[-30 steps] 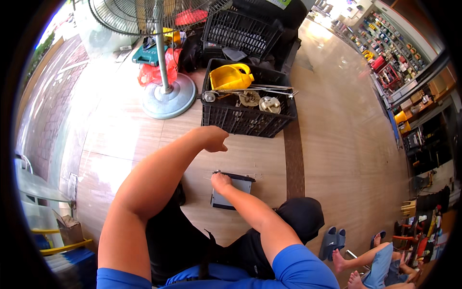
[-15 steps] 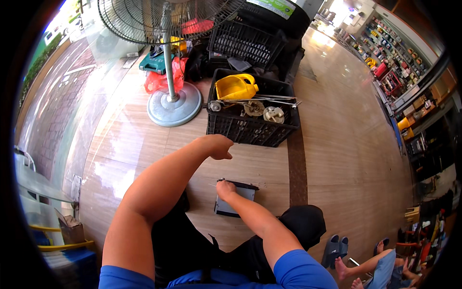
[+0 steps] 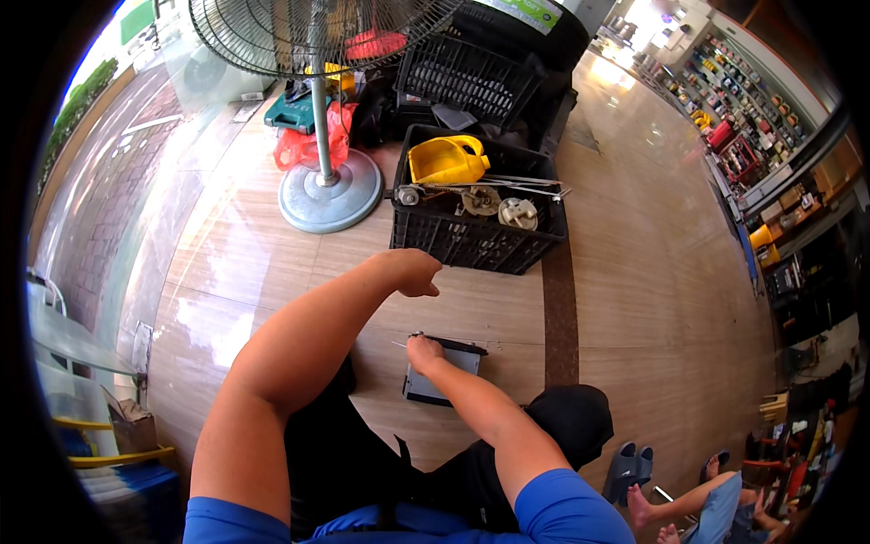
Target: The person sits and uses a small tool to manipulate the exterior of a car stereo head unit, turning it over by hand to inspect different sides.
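Note:
A flat grey box-shaped device [image 3: 459,361] with a black edge lies on the tiled floor in front of me. Fingers closed, my right hand [image 3: 422,353] is at its far left corner; a thin light rod [image 3: 399,344] pokes out from that hand to the left. The rest of the rod is hidden. My left hand [image 3: 415,273] is held above the floor, farther away than the device, near the front of a black crate. Its fingers are bent together and point right; whatever they may hold is hidden.
The black plastic crate [image 3: 471,245] holds a cut yellow jug [image 3: 449,161] and metal parts. Left of it stands a fan on a round base [image 3: 331,204], beside a red bag [image 3: 304,150] and teal case [image 3: 292,113]. Slippers [image 3: 627,473] and another person's legs [image 3: 693,503] are at lower right.
The view has shifted very slightly. Both hands keep nearly the same places, and the grey device has not visibly moved.

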`<state>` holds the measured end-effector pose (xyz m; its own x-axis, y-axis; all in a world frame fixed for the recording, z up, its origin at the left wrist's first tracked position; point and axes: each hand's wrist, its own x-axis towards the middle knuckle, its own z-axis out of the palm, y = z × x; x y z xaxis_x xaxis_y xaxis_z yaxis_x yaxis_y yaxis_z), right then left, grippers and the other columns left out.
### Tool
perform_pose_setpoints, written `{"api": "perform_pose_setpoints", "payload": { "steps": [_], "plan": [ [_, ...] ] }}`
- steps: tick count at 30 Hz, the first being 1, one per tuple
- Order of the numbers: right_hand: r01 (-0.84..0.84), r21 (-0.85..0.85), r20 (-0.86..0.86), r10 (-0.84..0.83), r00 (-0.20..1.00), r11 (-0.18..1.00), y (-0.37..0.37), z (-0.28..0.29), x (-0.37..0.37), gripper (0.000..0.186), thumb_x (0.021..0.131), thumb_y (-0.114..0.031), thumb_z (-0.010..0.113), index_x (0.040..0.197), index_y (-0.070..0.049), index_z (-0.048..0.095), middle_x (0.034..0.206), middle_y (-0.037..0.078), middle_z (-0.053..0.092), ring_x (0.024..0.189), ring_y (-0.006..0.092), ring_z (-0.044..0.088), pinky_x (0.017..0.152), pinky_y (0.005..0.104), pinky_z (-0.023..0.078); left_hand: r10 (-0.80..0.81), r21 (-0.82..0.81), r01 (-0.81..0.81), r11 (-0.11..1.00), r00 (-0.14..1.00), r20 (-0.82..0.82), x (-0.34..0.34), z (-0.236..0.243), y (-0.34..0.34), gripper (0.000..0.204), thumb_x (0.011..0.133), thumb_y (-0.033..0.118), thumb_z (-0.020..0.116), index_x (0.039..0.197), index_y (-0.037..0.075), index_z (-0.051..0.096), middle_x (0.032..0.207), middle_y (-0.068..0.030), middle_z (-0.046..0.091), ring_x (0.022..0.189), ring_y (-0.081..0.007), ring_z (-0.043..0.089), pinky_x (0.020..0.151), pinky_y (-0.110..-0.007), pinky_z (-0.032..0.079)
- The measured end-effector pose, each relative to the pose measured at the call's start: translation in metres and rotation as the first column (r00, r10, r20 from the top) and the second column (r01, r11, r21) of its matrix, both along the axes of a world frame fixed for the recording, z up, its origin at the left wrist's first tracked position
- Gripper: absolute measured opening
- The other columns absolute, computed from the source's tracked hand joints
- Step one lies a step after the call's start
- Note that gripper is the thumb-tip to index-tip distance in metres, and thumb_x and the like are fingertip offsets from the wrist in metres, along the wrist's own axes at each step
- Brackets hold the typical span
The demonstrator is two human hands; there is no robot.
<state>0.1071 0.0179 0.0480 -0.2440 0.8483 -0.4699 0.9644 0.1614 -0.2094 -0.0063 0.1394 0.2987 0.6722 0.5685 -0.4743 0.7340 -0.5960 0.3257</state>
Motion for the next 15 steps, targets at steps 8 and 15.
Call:
{"api": "perform_pose_setpoints", "payload": {
  "steps": [8,15],
  "plan": [
    [0.041,-0.011,0.014,-0.041,0.999,0.999,0.0008,0.0056,-0.0035,0.022,0.087,-0.006,0.051,0.097,0.0,0.07,0.103,0.022,0.069,0.097,0.0339,0.069,0.082,0.0433,0.057,0.014,-0.007,-0.015,1.0,1.0,-0.013,-0.0003,0.0001,-0.0002,0.058,0.09,0.041,0.062,0.133,0.004,0.051,0.126,-0.022,0.059,0.12,-0.0388,0.054,0.099,-0.046,0.045],
    [0.054,-0.031,0.036,-0.053,0.998,0.998,0.0001,0.0039,-0.0028,0.022,0.087,-0.006,0.052,0.097,0.0,0.07,0.103,0.022,0.069,0.096,0.0335,0.069,0.081,0.0423,0.057,0.018,-0.006,-0.018,1.0,1.0,-0.013,-0.0014,-0.0018,0.0006,0.059,0.09,0.041,0.062,0.134,0.004,0.051,0.127,-0.0213,0.059,0.12,-0.0384,0.054,0.099,-0.046,0.045]
  ]
}}
